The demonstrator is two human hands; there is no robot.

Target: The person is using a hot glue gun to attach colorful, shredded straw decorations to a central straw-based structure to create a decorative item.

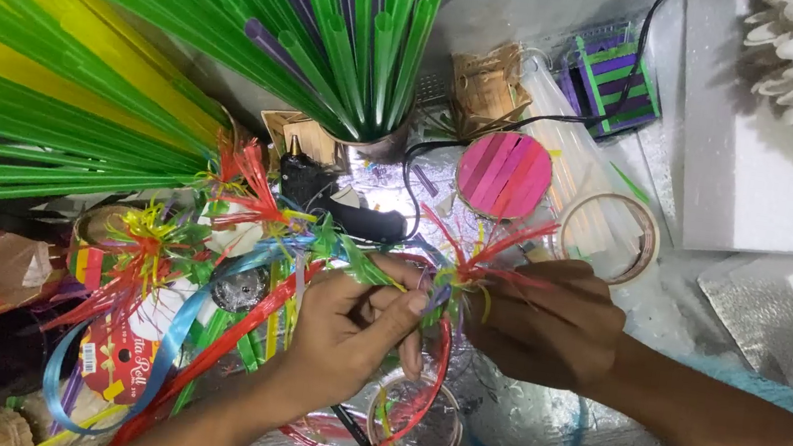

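Note:
My left hand [350,326] and my right hand [546,322] meet at the middle of the view. Both pinch a small bundle of cut straw strips [472,263], red, green, yellow and blue, whose frayed ends fan upward. My left fingers also grip a green strip [357,261] that trails to the left. A red ribbon loop [433,379] hangs from the bundle below my hands. More frayed straw flowers [254,190] lie to the left.
A cup of green and purple straws [359,37] stands at the top. Long green and yellow straws [49,100] fan in from the left. A black glue gun [338,208], a pink stick disc [503,174], a tape roll [608,237], a clear tape ring [414,427] and white foam [776,169] surround my hands.

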